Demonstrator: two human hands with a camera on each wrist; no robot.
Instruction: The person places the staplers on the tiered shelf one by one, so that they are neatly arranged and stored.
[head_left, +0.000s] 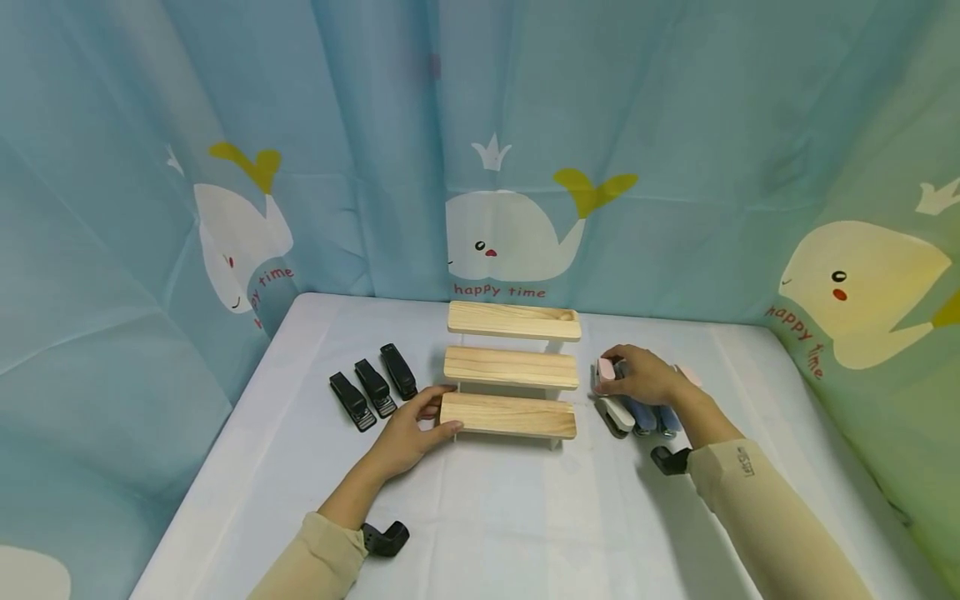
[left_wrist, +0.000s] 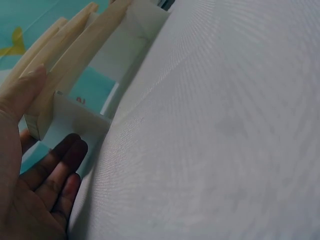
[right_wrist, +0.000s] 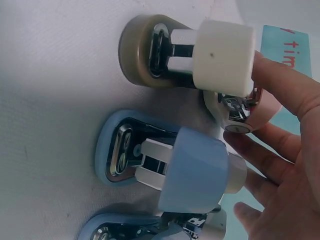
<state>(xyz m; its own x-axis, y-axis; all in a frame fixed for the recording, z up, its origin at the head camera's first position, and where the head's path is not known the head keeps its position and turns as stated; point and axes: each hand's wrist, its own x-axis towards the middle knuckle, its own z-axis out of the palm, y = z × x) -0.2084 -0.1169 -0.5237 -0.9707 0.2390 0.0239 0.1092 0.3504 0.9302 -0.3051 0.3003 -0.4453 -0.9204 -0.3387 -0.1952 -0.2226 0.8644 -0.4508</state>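
In the head view, the left hand (head_left: pixel 408 433) has thumb and fingers pinched on the left end of the rack (head_left: pixel 510 415), at its lowest shelf, mid-frame. Right of centre, the right hand's (head_left: pixel 647 377) grip is clamped on the pink stapler (head_left: pixel 604 372), just above the white stapler (head_left: pixel 617 414) and beside blue staplers (head_left: pixel 642 414). Three black staplers (head_left: pixel 375 388) lie left of centre on the bench (head_left: pixel 495 517).
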